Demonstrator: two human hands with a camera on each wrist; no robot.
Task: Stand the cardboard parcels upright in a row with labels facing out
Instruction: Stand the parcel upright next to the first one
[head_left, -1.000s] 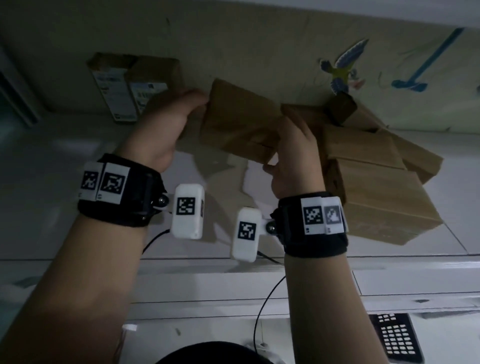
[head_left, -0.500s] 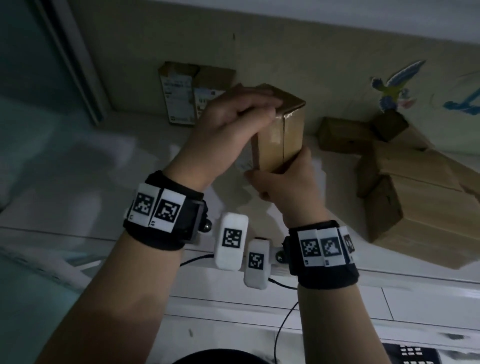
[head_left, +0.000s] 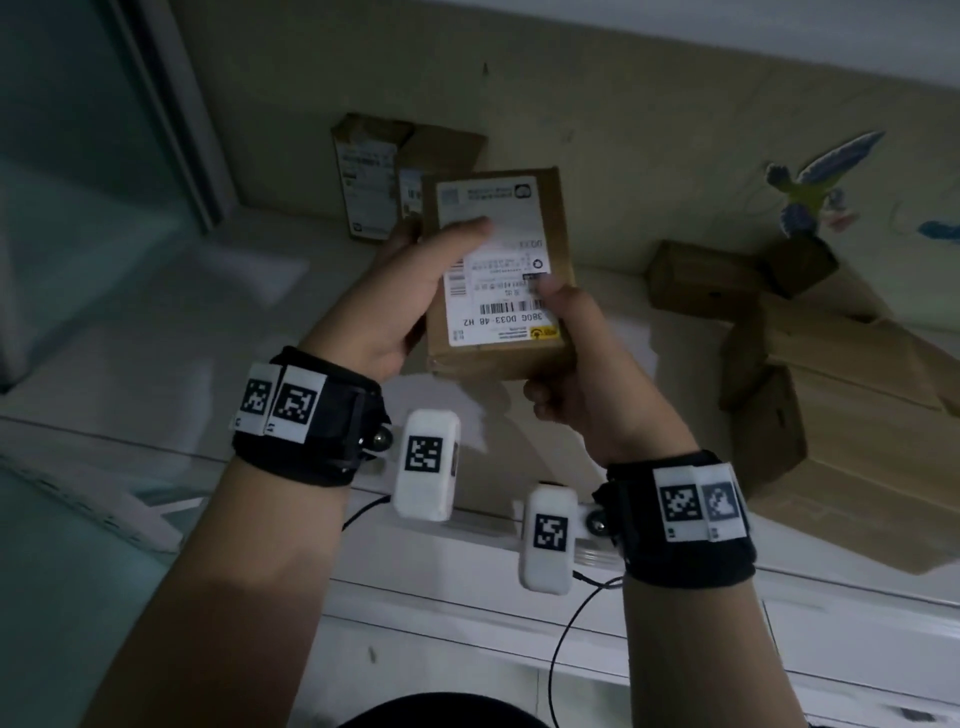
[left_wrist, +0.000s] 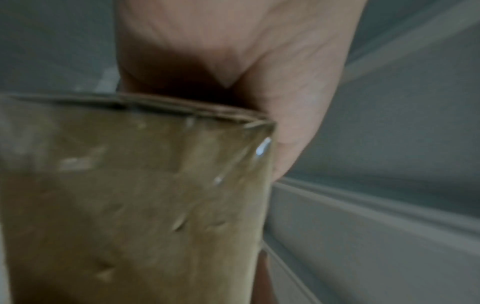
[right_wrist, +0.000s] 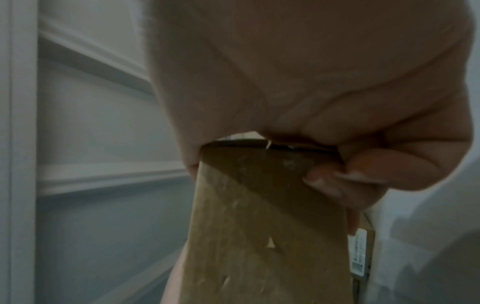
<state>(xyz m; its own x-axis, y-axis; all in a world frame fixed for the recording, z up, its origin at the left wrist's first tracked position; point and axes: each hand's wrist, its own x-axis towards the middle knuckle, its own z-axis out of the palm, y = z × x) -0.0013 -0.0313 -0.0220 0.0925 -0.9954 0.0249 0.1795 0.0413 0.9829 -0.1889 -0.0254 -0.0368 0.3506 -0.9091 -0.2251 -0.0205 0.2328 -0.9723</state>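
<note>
I hold the labelled parcel (head_left: 498, 270) aloft between both hands, left hand (head_left: 400, 296) and right hand (head_left: 576, 374) curled round its edges, long axis upright, label toward me, the two standing parcels (head_left: 384, 182) just beyond, far-left.

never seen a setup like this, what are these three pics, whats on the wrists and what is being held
No machine here: a person wears cameras. The large picture comes from a head camera looking down at both arms. The black wrist bands with square printed markers carry small white cameras, which took the two close-ups.

The left hand and right hand together hold one cardboard parcel, its white shipping label facing the head camera, print upside down. In the close-ups you see that parcel's brown sides.

Behind it, two labelled parcels stand upright against the wall. To the right, more brown boxes lie in a loose pile on the pale surface.
</note>
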